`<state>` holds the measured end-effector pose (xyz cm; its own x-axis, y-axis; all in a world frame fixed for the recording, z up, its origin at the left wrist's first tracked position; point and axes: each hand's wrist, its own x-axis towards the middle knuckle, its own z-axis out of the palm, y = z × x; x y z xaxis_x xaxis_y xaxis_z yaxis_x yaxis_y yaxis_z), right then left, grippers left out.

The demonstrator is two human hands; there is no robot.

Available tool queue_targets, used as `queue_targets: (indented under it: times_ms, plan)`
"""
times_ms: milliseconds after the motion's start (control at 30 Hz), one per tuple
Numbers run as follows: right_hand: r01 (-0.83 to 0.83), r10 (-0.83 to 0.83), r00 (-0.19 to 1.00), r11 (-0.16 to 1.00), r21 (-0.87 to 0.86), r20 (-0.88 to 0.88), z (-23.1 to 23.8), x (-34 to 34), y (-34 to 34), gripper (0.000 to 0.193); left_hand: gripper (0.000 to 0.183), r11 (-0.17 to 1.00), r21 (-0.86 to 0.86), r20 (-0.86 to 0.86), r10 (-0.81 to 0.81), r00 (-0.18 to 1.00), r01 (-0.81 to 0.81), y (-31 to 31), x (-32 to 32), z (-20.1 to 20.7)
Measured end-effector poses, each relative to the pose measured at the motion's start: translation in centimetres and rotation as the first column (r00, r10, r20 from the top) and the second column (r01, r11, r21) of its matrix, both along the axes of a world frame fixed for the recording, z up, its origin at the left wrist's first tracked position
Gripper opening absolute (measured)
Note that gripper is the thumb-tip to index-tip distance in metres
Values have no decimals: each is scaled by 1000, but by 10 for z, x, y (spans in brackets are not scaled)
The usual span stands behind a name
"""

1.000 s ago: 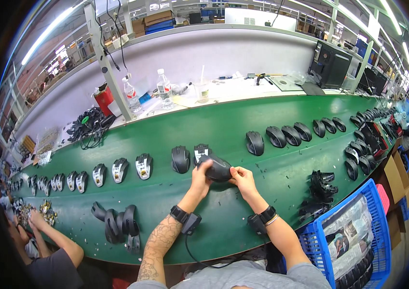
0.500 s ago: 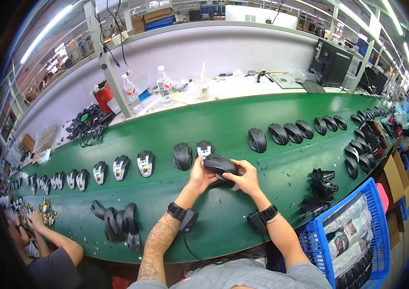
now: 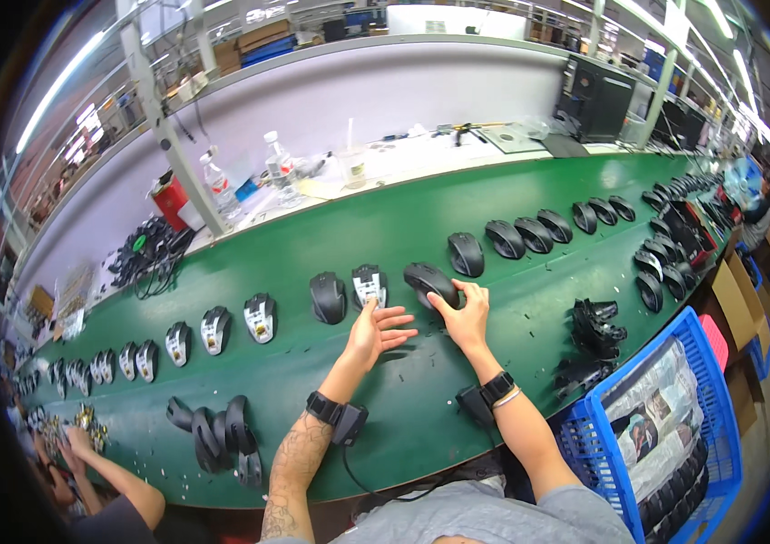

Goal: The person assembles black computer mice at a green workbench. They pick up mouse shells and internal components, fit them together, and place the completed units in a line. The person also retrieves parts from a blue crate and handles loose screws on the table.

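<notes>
My right hand (image 3: 465, 315) grips a black computer mouse (image 3: 427, 279) by its near right side, low over the green worktop or touching it. My left hand (image 3: 378, 334) is open, palm turned up, fingers stretched to the right and holding nothing. Just beyond its thumb lies a mouse without its top cover (image 3: 370, 283), white inner part showing. A covered black mouse (image 3: 327, 297) sits left of that one. Right of the held mouse, another black mouse (image 3: 466, 255) rests in the row.
Uncovered mice (image 3: 260, 317) line the left. Black curved shells (image 3: 213, 435) are piled near left, dark plastic parts (image 3: 592, 331) near right. A blue basket (image 3: 598, 435) stands beside the worktop (image 3: 331, 462). At far left, a co-worker's arm (image 3: 117, 471) reaches over small parts. Bottles (image 3: 281, 168) stand behind.
My right hand has carried the black mouse away from my left hand and down to the row. My left hand has let go and opened. The view has shifted slightly.
</notes>
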<state>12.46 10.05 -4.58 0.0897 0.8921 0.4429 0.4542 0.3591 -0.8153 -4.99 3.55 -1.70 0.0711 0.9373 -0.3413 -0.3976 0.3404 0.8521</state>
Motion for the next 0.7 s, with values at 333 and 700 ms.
queue_targets:
  times_ms: [333,700]
  plan:
    - [-229,112,895,947,-227,-433,-41,11,30,40,23,920,268,-341,-189,921,288,24,83,1]
    - [-260,228,926,963,-74,-299,-27,6,17,42,39,27,201,-975,-89,202,979,29,232,41]
